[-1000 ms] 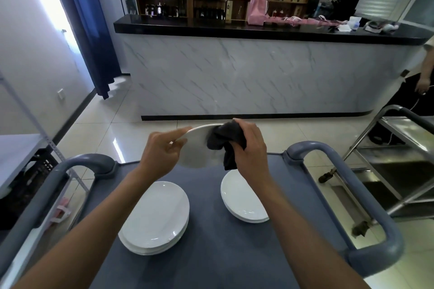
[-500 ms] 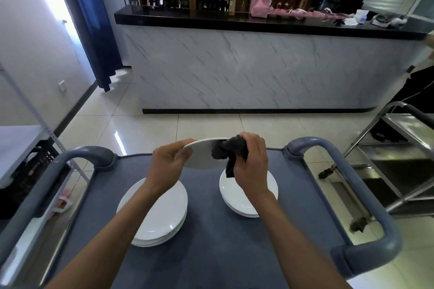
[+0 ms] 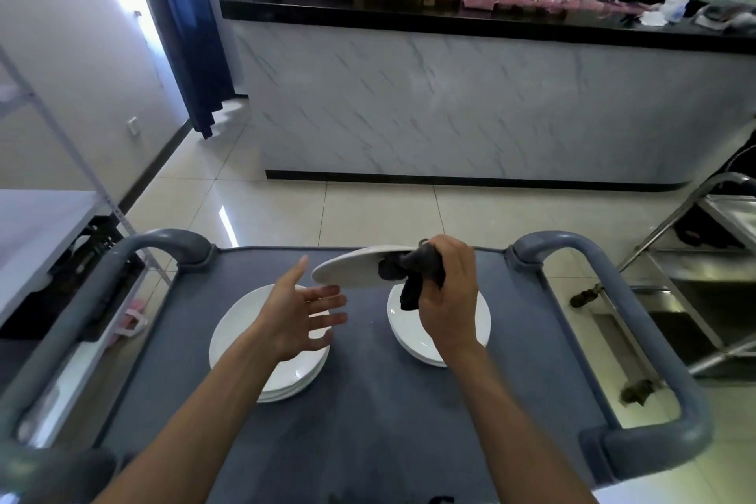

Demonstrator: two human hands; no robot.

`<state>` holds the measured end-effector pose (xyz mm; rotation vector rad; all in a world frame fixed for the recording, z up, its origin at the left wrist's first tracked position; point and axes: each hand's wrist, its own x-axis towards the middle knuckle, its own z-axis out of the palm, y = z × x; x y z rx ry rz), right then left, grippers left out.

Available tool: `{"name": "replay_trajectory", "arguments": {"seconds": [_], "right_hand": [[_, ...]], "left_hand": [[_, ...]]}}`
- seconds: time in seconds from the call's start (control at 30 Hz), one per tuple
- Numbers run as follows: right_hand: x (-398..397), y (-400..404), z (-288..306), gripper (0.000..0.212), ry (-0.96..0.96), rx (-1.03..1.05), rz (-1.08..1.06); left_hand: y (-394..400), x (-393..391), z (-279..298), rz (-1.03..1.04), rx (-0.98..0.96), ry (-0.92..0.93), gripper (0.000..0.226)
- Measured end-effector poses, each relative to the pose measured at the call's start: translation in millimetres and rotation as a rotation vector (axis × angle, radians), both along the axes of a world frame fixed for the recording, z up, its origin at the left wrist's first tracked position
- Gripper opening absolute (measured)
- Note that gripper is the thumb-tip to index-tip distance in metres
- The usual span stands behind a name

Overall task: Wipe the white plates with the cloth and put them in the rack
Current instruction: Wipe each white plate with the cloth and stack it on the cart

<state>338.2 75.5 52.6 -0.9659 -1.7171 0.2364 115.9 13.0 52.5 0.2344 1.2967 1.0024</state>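
I see right hand [image 3: 450,299] clenching dark cloth [image 3: 413,274] around right rim of white plate [image 3: 352,272] | left hand [image 3: 298,315] released, fingers spread, off the plate | plate aloft, edge-on, long axis left-right, left end lower | plate stacks [image 3: 245,340] [image 3: 478,319] on grey cart [image 3: 368,421] below

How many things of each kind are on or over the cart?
Plate piles: 2, the left pile and the right pile
Plates held up: 1, the raised plate
Cloths: 1, the dark cloth
Total: 4
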Motion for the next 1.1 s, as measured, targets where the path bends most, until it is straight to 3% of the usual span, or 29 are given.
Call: {"name": "replay_trajectory", "arguments": {"seconds": [0.2,0.4,0.57,0.77,0.87,0.97,1.1], "right_hand": [[6,-1,-7,0.032,-0.049,0.052,0.064],[19,6,-12,0.038,-0.164,0.06,0.157],[30,8,-20,0.047,-0.278,-0.003,0.195],[38,9,-28,0.047,-0.404,-0.033,0.216],[39,5,-26,0.06,-0.353,-0.132,0.261],[37,-2,-16,0.069,-0.129,-0.398,0.279],[24,-2,-3,0.058,0.1,-0.522,0.274]], "left_hand": [[5,11,7,-0.029,0.044,-0.031,0.043],[10,25,7,0.287,0.169,-0.292,0.023],[15,25,9,0.377,0.199,-0.258,0.015],[20,23,7,0.349,0.312,-0.16,0.022],[20,27,9,0.354,0.404,-0.074,0.027],[21,31,11,0.357,0.447,0.014,0.034],[18,39,13,0.302,0.471,0.137,0.035]]}}
